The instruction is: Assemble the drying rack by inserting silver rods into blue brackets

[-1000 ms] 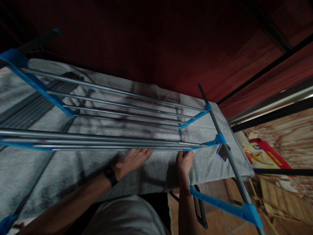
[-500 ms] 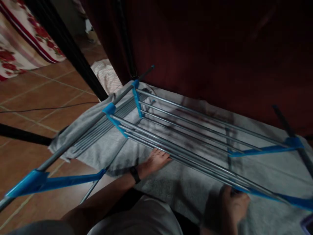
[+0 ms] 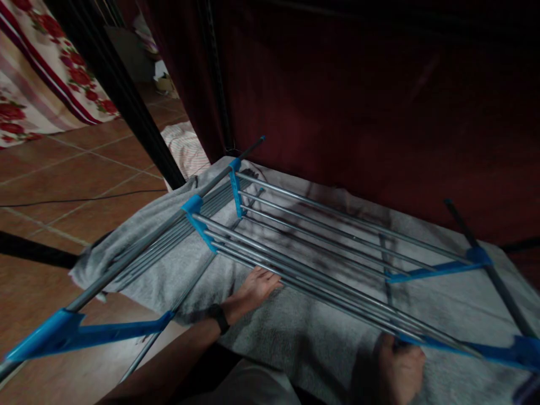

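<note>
A drying rack [image 3: 295, 260] of grey metal rods with blue plastic brackets stands in front of me on a grey cloth. My left hand [image 3: 258, 287], with a dark band at the wrist, curls its fingers over the rack's lowest near rod; the fingertips are hidden behind it. Farther right, my right hand [image 3: 400, 365] is closed at the rack's near edge, by the end of a blue bracket [image 3: 447, 344]. Shadow hides part of its grip. Another set of rods [image 3: 164, 242] lies low at the rack's left side.
Grey cloth [image 3: 304, 320] covers the surface under the rack. A dark red curtain [image 3: 337, 112] hangs behind. Black poles [image 3: 122, 101] slant on the left, above a tiled floor [image 3: 105, 152] with a thin cable [image 3: 84, 199]. A floral cloth [image 3: 50, 67] hangs far left.
The view has shifted slightly, so the rack's far side appears lower and its right end farther left. Both hands stay at the same spots on the rack.
</note>
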